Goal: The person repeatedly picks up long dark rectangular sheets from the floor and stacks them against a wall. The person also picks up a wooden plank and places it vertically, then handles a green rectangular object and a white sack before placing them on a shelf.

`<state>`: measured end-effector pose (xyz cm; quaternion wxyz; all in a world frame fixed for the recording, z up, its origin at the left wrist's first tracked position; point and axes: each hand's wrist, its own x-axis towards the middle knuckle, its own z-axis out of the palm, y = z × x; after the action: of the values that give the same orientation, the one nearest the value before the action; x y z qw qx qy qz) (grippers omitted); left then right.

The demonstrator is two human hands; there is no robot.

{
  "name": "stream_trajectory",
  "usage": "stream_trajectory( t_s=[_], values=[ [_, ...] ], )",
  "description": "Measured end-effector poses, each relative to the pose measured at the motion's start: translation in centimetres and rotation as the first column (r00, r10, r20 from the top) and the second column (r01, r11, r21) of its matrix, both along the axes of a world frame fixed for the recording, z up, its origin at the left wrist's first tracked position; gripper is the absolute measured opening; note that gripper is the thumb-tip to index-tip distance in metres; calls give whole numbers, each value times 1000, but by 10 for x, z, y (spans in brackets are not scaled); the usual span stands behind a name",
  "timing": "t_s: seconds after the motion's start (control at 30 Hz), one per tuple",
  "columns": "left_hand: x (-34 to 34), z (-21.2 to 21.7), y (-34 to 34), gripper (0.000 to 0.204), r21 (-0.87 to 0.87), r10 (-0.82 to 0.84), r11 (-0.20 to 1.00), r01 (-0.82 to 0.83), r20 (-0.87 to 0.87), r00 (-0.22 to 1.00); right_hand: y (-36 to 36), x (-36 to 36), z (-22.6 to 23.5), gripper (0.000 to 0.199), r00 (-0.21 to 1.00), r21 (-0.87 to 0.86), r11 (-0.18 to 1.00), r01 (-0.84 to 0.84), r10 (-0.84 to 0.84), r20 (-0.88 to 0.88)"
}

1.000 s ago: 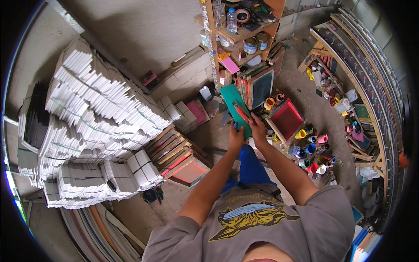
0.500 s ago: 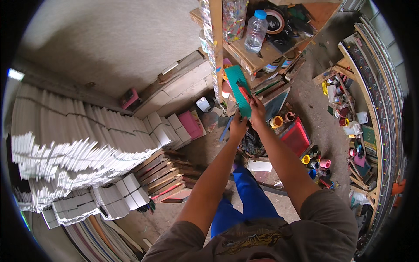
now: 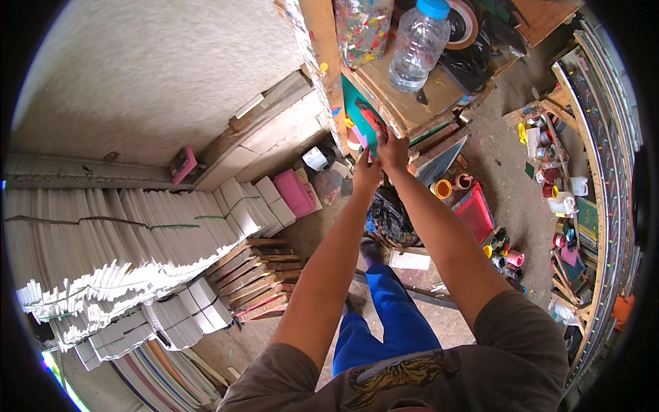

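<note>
Both hands, left hand and right hand, pinch a thin green board. It looks light and stiff. The lower edge seems the best hold.

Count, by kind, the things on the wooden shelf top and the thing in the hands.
Clear plastic bottle with blue cap: 1
Roll of tape: 1
Paint-spattered jar: 1
Green flat board, held by left hand and right hand: 1
Total: 4
</note>
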<state>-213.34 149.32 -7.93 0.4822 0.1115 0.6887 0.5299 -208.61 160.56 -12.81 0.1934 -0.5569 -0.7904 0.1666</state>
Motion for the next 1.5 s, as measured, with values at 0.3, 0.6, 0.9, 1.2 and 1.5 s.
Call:
stream_trajectory(
  t_s=[0.3,0.6,0.9,1.2,1.5],
  values=[
    [12,-23,-25,59,54,-26,998,37,-187,982,-30,14,59,60,992,58,994,-88,93,-85],
    [82,37,-143,41,147,41,989,-32,-56,998,-172,123,78,61,916,202,965,-168,229,-331],
    [207,41,-331,35,-65,-171,982,177,90,981,-379,264,63,55,934,-34,999,42,-51,-353],
    [293,-122,-455,33,-274,-603,798,537,-376,704,-530,389,-45,65,982,-382,910,159,-184,-30],
    [353,-328,-477,52,-608,-927,373,701,-209,312,-545,507,-247,79,922,-611,776,158,105,372]
  ],
)
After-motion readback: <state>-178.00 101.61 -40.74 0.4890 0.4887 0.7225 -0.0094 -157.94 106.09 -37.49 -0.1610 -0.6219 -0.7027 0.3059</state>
